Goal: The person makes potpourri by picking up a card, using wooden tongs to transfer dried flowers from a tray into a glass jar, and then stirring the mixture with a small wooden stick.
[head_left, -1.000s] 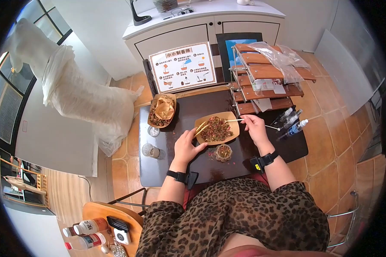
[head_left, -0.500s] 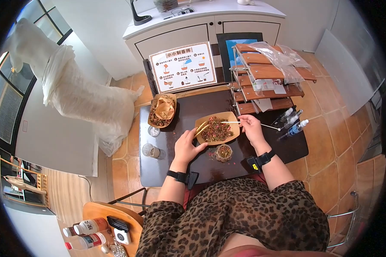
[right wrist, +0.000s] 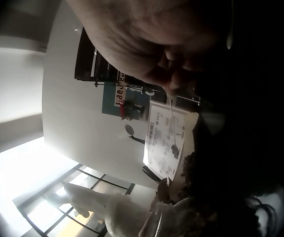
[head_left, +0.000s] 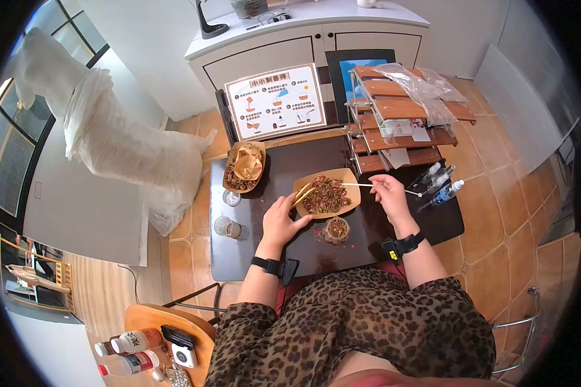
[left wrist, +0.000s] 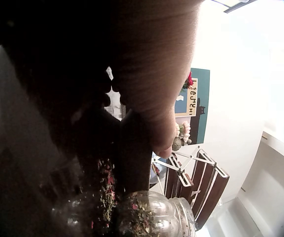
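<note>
A paper tray [head_left: 350, 208] of dried reddish-green petals and leaves sits mid-table. The left hand [head_left: 280, 222] lies at its left side, thumb against the near rim, beside gold tongs [head_left: 303, 195] whose grip is unclear. The right hand [head_left: 390, 197] pinches a thin white stick [head_left: 361, 185], its far end over the petals; in the right wrist view the stick [right wrist: 173, 123] has a small dark clump at its tip. Just below the tray stands a glass jar [head_left: 336, 230] partly filled with petals; the left wrist view shows this jar [left wrist: 152, 215] near the left hand [left wrist: 152, 74].
A second paper tray [head_left: 228, 169] with crumpled paper, a glass [head_left: 226, 227] and a small round lid [head_left: 231, 198] are on the left. Small bottles [head_left: 447, 191] stand at the right, below a wooden rack [head_left: 400, 111]. A printed sign [head_left: 276, 103] leans behind.
The right hand moved slightly away from the tray, first up-left, then back to the right, drawing the stick with it. The left hand stayed in place.
</note>
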A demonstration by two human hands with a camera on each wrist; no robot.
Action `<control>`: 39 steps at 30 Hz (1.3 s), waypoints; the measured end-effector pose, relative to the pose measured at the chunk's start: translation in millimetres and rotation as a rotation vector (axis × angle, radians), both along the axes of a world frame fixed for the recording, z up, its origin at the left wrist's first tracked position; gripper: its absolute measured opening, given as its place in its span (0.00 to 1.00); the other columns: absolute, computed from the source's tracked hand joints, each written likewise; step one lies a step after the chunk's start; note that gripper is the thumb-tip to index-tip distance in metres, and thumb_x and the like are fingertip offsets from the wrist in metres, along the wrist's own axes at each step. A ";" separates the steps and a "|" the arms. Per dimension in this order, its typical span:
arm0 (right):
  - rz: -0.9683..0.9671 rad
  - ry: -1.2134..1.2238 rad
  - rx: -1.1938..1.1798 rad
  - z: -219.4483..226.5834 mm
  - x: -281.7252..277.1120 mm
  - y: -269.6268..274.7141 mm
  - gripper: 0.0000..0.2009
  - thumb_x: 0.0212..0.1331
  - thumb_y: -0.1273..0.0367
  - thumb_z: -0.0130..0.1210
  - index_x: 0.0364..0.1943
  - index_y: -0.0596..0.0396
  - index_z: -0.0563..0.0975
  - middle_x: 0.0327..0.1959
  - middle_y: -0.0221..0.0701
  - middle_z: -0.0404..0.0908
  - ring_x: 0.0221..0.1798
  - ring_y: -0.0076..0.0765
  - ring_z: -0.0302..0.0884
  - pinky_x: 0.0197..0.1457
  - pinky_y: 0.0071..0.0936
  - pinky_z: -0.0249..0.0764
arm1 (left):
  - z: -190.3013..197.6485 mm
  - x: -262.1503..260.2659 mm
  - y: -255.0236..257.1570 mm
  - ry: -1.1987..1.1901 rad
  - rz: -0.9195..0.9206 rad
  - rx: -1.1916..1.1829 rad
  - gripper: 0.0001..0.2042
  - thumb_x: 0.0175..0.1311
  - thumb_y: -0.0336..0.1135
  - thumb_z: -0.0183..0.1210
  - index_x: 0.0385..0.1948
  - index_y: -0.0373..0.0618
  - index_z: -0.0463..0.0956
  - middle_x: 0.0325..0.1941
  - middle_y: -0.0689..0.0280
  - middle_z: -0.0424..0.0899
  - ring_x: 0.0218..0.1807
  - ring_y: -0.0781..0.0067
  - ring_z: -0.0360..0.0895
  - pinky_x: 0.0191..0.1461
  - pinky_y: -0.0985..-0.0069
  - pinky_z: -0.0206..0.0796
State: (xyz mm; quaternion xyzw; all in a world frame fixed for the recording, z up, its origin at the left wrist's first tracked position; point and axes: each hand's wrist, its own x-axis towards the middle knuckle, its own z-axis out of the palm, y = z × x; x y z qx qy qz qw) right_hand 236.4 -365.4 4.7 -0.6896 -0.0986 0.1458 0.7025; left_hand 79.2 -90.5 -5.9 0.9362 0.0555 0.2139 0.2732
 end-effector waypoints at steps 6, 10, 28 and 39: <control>0.079 0.047 0.018 30.0 -14.5 -14.9 0.07 0.69 0.73 0.54 0.46 0.59 0.81 0.29 0.24 0.80 0.28 0.14 0.71 0.30 0.13 0.65 | 0.2 0.0 -0.5 -0.004 -0.002 -0.002 0.32 0.48 0.49 0.74 0.56 0.45 0.76 0.37 0.63 0.79 0.38 0.60 0.80 0.41 0.67 0.74; 0.154 0.033 0.000 38.7 -24.7 -23.0 0.07 0.69 0.74 0.54 0.45 0.58 0.81 0.29 0.24 0.80 0.28 0.14 0.72 0.32 0.13 0.67 | 5.5 -0.8 -2.0 0.049 0.009 -0.013 0.32 0.49 0.49 0.73 0.56 0.45 0.76 0.38 0.62 0.78 0.38 0.60 0.80 0.42 0.67 0.73; 0.427 -0.093 -0.050 44.5 -42.8 -31.0 0.05 0.66 0.74 0.60 0.41 0.59 0.85 0.32 0.24 0.83 0.33 0.15 0.76 0.37 0.17 0.71 | 3.8 -1.0 -1.4 0.055 0.007 -0.007 0.32 0.49 0.49 0.73 0.56 0.45 0.76 0.38 0.63 0.78 0.38 0.60 0.80 0.41 0.67 0.73; 0.427 -0.134 -0.008 47.1 -43.3 -27.5 0.05 0.67 0.74 0.59 0.42 0.59 0.85 0.33 0.25 0.82 0.33 0.16 0.76 0.36 0.17 0.72 | -1.3 0.7 0.0 -0.010 0.005 0.019 0.32 0.49 0.52 0.73 0.54 0.45 0.77 0.36 0.63 0.79 0.38 0.59 0.80 0.41 0.66 0.74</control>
